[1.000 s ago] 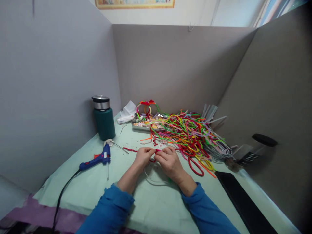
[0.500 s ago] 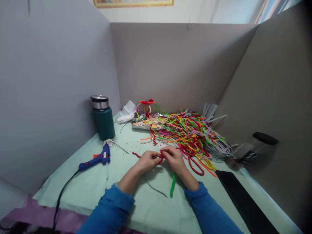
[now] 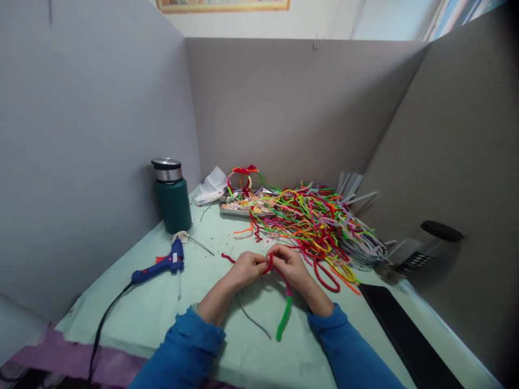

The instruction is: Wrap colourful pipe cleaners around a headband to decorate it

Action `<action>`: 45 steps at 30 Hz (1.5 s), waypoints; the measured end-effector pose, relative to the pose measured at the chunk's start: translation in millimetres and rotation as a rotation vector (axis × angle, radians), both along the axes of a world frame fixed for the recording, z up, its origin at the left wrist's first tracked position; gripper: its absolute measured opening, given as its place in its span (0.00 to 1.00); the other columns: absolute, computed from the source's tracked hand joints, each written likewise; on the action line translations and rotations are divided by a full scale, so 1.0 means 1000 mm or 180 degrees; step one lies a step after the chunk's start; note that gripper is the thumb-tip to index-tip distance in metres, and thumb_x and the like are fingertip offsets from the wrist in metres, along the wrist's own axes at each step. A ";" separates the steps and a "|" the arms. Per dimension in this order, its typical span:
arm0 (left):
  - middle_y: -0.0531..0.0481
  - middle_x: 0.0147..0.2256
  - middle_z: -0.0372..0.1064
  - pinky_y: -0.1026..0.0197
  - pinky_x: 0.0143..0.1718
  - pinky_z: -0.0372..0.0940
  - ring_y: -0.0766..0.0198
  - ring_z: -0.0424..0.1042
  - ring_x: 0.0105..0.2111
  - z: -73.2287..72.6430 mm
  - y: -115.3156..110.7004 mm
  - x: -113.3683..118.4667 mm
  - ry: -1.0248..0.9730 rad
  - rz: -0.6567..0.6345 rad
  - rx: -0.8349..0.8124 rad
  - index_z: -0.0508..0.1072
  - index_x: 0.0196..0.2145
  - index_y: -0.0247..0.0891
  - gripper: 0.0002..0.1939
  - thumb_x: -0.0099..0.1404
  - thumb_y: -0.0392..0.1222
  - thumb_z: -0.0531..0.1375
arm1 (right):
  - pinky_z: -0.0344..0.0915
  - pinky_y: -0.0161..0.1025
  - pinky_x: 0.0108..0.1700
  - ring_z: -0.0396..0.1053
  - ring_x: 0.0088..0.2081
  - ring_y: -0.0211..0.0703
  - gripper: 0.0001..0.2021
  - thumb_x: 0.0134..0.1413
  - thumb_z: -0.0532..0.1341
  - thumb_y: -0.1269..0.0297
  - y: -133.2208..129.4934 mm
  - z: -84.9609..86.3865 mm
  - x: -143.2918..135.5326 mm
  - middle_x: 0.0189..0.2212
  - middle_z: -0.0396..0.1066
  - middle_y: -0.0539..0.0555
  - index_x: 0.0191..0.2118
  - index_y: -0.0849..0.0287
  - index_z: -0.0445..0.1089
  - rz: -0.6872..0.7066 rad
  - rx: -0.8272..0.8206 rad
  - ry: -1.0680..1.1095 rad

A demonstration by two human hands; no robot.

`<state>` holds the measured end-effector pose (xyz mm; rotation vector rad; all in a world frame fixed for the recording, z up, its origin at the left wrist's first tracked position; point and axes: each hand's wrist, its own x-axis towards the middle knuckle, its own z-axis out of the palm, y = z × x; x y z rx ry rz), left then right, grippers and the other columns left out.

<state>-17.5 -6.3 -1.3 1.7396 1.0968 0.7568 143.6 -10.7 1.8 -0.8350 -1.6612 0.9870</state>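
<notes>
Both hands meet over the middle of the pale green table cover. My left hand [image 3: 246, 268] is closed, its thumb and fingers pinching a red pipe cleaner [image 3: 270, 265]. Against it, my right hand [image 3: 291, 265] pinches the same red pipe cleaner, which bends into a small loop between the fingertips. Below my right hand hangs a strand that runs from red into a thicker green end [image 3: 284, 320]. A thin grey wire [image 3: 253, 321] trails down from under my left hand. One red end [image 3: 227, 257] sticks out to the left. The palms hide the rest.
A blue glue gun [image 3: 162, 265] lies at left, before a dark green bottle [image 3: 173, 205]. At the back are a metal tray [image 3: 235, 213] of small pieces and a heap of coloured pipe cleaners [image 3: 316, 216]. A black slab [image 3: 401, 329] lies right. Grey panels surround the table.
The green end has swung down and slightly left, and more of the red strand above it shows. The grey wire's tip has shifted left. Both hands stay nearly in place, still pinching.
</notes>
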 end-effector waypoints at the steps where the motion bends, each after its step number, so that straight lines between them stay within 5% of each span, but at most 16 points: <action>1: 0.57 0.16 0.46 0.64 0.21 0.40 0.72 0.45 0.20 0.001 0.000 0.000 -0.0021 -0.0019 -0.0017 0.60 0.15 0.35 0.21 0.56 0.52 0.54 | 0.61 0.34 0.29 0.63 0.27 0.37 0.02 0.47 0.58 0.69 -0.001 0.001 0.000 0.24 0.65 0.48 0.28 0.59 0.68 -0.0036 0.0072 -0.0004; 8: 0.58 0.16 0.45 0.64 0.21 0.40 0.73 0.44 0.19 0.006 -0.002 -0.001 -0.0184 -0.0101 -0.0223 0.59 0.16 0.35 0.25 0.55 0.60 0.55 | 0.64 0.36 0.31 0.66 0.28 0.39 0.07 0.53 0.57 0.65 -0.002 0.003 0.002 0.25 0.70 0.51 0.29 0.59 0.71 -0.0085 0.0087 0.0018; 18: 0.56 0.17 0.51 0.65 0.22 0.42 0.71 0.48 0.20 0.008 0.001 -0.004 -0.0003 0.0149 -0.0153 0.67 0.18 0.33 0.20 0.53 0.54 0.56 | 0.64 0.41 0.40 0.67 0.37 0.43 0.05 0.51 0.60 0.71 -0.005 0.008 0.009 0.33 0.70 0.55 0.32 0.57 0.72 -0.0159 0.1540 -0.0969; 27: 0.58 0.16 0.45 0.63 0.21 0.39 0.72 0.43 0.19 0.008 -0.002 -0.004 -0.0121 -0.0201 -0.0237 0.61 0.16 0.35 0.19 0.54 0.52 0.55 | 0.63 0.38 0.35 0.66 0.31 0.41 0.09 0.55 0.55 0.66 0.001 0.001 0.008 0.27 0.70 0.52 0.30 0.58 0.72 -0.0586 0.0632 -0.0258; 33: 0.56 0.17 0.47 0.64 0.22 0.40 0.71 0.45 0.20 0.008 -0.003 -0.003 -0.0161 -0.0307 -0.0216 0.63 0.16 0.34 0.20 0.53 0.53 0.57 | 0.55 0.35 0.22 0.58 0.20 0.37 0.17 0.57 0.52 0.57 0.004 -0.008 0.006 0.17 0.62 0.49 0.28 0.60 0.72 -0.0292 -0.0315 0.0152; 40: 0.52 0.18 0.60 0.65 0.22 0.47 0.70 0.53 0.20 0.010 -0.001 -0.002 -0.0252 0.0030 -0.0076 0.72 0.19 0.32 0.17 0.53 0.51 0.59 | 0.53 0.35 0.23 0.56 0.21 0.37 0.11 0.53 0.55 0.59 -0.002 0.003 0.005 0.17 0.58 0.47 0.30 0.59 0.71 -0.0536 -0.0119 0.0373; 45: 0.51 0.18 0.62 0.65 0.21 0.47 0.70 0.53 0.19 0.011 -0.001 -0.005 -0.0279 -0.0077 -0.0171 0.74 0.21 0.32 0.15 0.52 0.49 0.60 | 0.54 0.35 0.24 0.56 0.21 0.37 0.11 0.53 0.53 0.62 -0.005 0.005 0.005 0.18 0.59 0.49 0.25 0.59 0.69 -0.0195 -0.0266 0.0452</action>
